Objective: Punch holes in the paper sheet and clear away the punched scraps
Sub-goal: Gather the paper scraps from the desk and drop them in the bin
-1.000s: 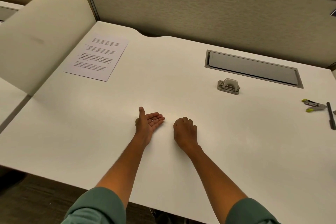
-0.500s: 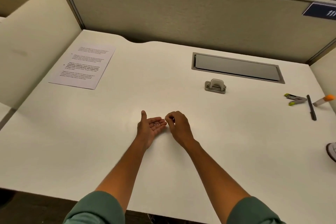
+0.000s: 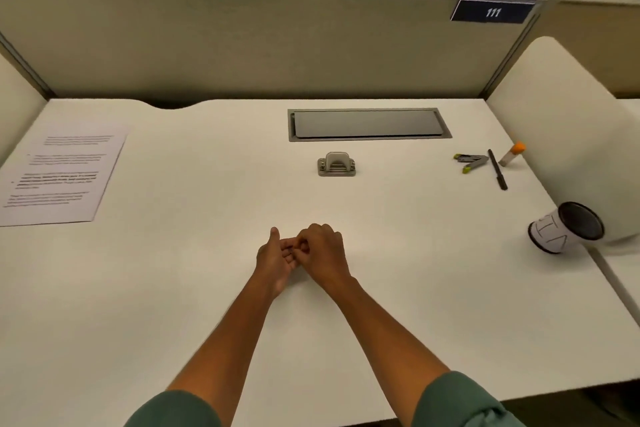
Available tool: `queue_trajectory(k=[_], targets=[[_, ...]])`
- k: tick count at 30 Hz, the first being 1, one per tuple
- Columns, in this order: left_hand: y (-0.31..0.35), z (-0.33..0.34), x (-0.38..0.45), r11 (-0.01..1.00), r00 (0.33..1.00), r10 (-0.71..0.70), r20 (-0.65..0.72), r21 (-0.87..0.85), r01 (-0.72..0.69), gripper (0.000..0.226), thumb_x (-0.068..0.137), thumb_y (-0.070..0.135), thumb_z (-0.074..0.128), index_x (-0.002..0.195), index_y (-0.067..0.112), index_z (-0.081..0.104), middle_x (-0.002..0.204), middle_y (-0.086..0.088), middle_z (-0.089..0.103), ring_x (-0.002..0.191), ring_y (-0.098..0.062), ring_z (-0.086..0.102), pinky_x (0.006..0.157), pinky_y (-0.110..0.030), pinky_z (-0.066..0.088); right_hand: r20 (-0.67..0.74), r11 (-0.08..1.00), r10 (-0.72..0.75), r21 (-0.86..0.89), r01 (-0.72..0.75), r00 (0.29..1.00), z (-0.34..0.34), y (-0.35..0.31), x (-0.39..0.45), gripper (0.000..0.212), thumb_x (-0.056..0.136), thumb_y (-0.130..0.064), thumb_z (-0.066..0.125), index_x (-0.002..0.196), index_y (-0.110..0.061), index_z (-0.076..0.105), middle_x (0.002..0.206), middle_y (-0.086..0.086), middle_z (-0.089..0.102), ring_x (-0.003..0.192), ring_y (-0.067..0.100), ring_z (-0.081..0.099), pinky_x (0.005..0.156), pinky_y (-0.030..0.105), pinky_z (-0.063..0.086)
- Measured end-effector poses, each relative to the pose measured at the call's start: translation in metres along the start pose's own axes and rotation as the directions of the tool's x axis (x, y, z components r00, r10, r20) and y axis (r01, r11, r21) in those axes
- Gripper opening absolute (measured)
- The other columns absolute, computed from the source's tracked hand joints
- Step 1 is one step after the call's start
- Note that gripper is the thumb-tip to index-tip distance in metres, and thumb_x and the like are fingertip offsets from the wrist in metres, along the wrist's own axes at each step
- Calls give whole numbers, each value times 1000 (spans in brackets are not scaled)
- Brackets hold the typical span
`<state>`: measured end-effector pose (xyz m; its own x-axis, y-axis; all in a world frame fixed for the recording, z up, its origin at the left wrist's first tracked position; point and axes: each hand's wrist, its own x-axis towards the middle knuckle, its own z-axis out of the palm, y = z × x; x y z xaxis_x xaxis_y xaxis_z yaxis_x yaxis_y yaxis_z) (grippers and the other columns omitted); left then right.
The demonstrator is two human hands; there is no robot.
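Left hand (image 3: 275, 258) cupped palm-up as a tray on the bench (image 3: 207, 288), right hand (image 3: 323, 253) pinched narrow into it, presumably dropping scraps; contents hidden; punch (image 3: 336, 165) idle beyond.

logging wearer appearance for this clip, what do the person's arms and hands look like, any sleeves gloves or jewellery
Both hands are bare, with no gloves: the left hand and the right hand. No ring, watch or bracelet shows on either. The forearms are uncovered up to muted green sleeves that end near the elbows, at the bottom edge of the head view. The fabric looks plain, with no visible print or logo.
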<state>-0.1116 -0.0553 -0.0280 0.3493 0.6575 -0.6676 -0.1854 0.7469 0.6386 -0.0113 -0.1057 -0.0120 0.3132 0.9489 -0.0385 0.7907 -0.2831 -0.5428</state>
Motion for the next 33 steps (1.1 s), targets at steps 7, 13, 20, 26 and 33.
queue_trajectory(k=[7, 13, 20, 26, 33], targets=[[-15, 51, 7, 996, 997, 81, 20, 32, -82, 61, 104, 42, 30, 97, -9, 64, 93, -25, 70, 86, -32, 71, 78, -35, 56, -189, 947, 161, 306, -98, 969, -40, 53, -10, 9, 85, -22, 65, 94, -21, 67, 94, -6, 66, 88, 13, 57, 81, 34, 49], [-21, 81, 17, 998, 998, 66, -7, 10, -66, 62, 103, 43, 31, 99, -12, 59, 101, -30, 64, 97, -41, 65, 90, -43, 52, -350, 901, 364, 368, -230, 863, -87, 133, -33, 16, 85, -17, 66, 101, -20, 64, 98, -5, 61, 87, 17, 58, 74, 31, 51], [-47, 142, 25, 999, 999, 9, 42, 31, -10, 61, 103, 43, 32, 100, -13, 57, 101, -30, 62, 93, -38, 65, 88, -43, 53, -409, 822, 562, 376, -428, 719, -132, 230, -81, 22, 86, -15, 63, 108, -18, 64, 96, -4, 59, 93, 22, 58, 77, 38, 52], [-80, 212, 33, 994, 993, -62, 102, 95, 52, 62, 103, 44, 32, 99, -12, 59, 102, -30, 63, 94, -39, 65, 84, -42, 53, -402, 752, 658, 381, -538, 636, -157, 289, -105, 29, 89, -18, 59, 117, -18, 63, 90, -3, 60, 87, 18, 58, 77, 33, 50], [-114, 279, 41, 984, 985, -101, 143, 159, 77, 63, 103, 44, 32, 102, -13, 58, 105, -31, 63, 98, -39, 65, 85, -42, 53, -355, 733, 679, 370, -570, 643, -181, 337, -89, 33, 92, -23, 56, 124, -18, 61, 96, 3, 64, 100, 22, 57, 87, 35, 48]])
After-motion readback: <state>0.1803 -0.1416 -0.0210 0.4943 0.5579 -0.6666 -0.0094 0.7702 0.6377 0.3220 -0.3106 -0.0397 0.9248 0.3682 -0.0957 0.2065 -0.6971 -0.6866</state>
